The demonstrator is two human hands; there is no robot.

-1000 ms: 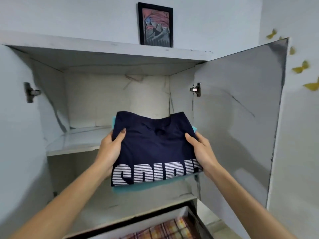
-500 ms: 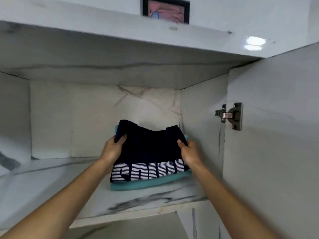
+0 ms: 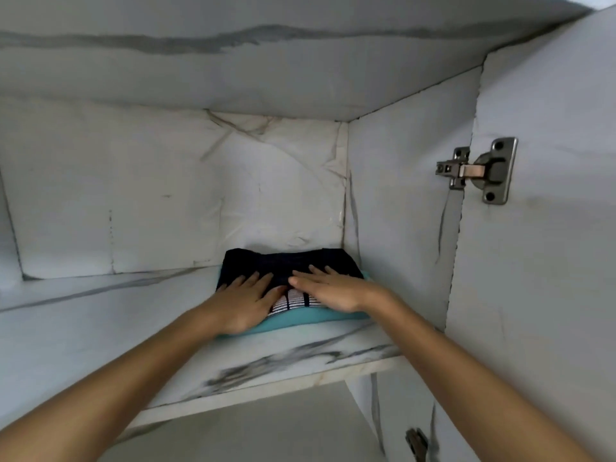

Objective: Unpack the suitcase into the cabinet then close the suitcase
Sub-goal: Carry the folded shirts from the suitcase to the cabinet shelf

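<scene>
With both hands, left (image 3: 245,300) and right (image 3: 328,290), pressing flat and open on the navy shirt (image 3: 290,263) stacked on the teal one (image 3: 300,320) in the cabinet's (image 3: 100,201) right corner, a hasty withdrawal could drag it askew.

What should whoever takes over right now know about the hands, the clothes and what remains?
Left hand: flat, pressing on the navy shirt.
Right hand: flat on the same shirt, beside the left.
The navy shirt lies folded on a teal garment, on the cabinet's shelf, in the back right corner against the side wall.
Done: this stack is on the shelf.
Left: the suitcase is out of view, so whether more needs unpacking cannot be told; it must be closed at the end.
</scene>
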